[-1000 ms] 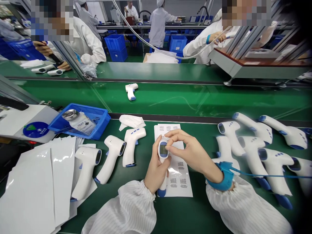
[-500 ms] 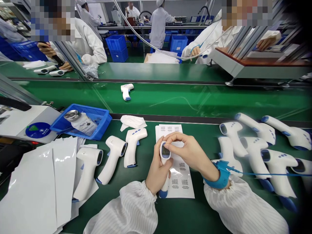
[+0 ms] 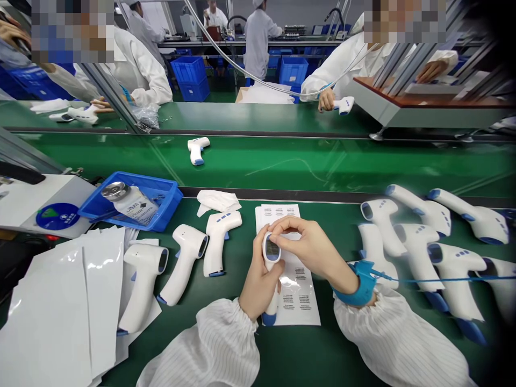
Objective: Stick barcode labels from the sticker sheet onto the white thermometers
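Note:
My left hand (image 3: 260,285) is wrapped round a white infrared thermometer (image 3: 272,250), its screen facing me and its blue-tipped handle end pointing down. The thumb and fingers of my right hand (image 3: 312,247) are pinched together at the upper edge of that screen; whatever is between them is too small to make out. Under both hands lies a printed label sheet (image 3: 300,301). A blue wrist strap (image 3: 358,285) with a cord circles my right wrist.
Three thermometers (image 3: 183,266) lie left of my hands, several more thermometers (image 3: 419,258) at right. White sheets (image 3: 52,317), a blue tray (image 3: 165,215) holding a bottle (image 3: 135,201), and crumpled tissue (image 3: 219,201) lie leftward. Beyond runs a green conveyor (image 3: 302,161); co-workers sit across.
My hands keep nearly the same hold. The thermometer on the conveyor has shifted slightly left. Across the line, the right co-worker's hand now holds a thermometer, and the left co-worker's hand has lifted.

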Tool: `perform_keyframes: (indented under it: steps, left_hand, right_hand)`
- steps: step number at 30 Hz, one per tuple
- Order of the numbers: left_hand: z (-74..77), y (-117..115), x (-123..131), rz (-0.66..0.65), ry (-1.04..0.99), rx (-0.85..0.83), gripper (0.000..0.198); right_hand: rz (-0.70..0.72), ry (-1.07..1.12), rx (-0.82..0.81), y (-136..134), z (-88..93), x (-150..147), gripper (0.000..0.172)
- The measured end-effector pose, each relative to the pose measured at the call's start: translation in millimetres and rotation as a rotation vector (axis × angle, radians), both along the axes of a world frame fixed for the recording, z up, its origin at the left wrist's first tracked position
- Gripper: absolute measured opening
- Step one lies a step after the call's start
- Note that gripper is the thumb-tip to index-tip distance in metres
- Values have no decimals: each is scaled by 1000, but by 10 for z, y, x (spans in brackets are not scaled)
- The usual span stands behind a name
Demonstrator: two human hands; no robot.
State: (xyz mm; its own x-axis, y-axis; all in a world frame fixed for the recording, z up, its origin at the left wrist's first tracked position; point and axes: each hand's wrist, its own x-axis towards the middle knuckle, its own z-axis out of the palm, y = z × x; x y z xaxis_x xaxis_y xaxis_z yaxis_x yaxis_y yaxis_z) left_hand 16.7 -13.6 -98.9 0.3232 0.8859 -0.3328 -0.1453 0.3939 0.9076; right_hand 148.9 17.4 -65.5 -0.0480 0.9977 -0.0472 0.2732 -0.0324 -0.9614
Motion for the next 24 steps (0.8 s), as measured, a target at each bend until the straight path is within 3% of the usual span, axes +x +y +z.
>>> perform_keyframes:
  steps: [7,14,24]
  left_hand:
    - [-75,5,-10,-15,-29,20,67]
    - [-14,-2,-36,-8,-69,-30,72]
    - [11,0,-34,21,-74,-103,60]
  right_hand:
    - [-1,3,1,2,15,-6,5]
    - [-2,-9,1,-1,13,-9,6]
    - [-16,-5,-6,9,8,-24,6]
